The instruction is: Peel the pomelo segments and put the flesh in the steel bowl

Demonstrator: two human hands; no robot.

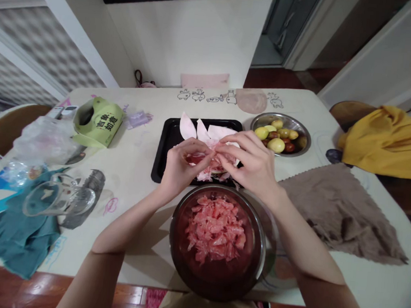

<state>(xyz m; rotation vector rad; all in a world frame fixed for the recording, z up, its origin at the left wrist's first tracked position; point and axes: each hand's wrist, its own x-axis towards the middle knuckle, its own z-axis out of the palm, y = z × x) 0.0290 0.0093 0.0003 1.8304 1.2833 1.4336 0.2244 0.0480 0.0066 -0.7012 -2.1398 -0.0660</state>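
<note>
My left hand (181,164) and my right hand (251,163) meet over the near edge of a black tray (163,148). Both pinch one pink grapefruit segment (208,161) between their fingertips. Pale peel pieces (196,129) lie on the tray behind my hands. Just below them stands a dark metal bowl (179,247) holding several torn pink pulp pieces (216,229). My fingers hide much of the segment.
A steel bowl of small green and red fruits (281,134) sits at the back right. A brown cloth (337,208) lies right, a yellow cloth (390,141) on a chair. Left: a glass mug (57,198), teal cloth (18,233), plastic bag (44,140), green box (98,120).
</note>
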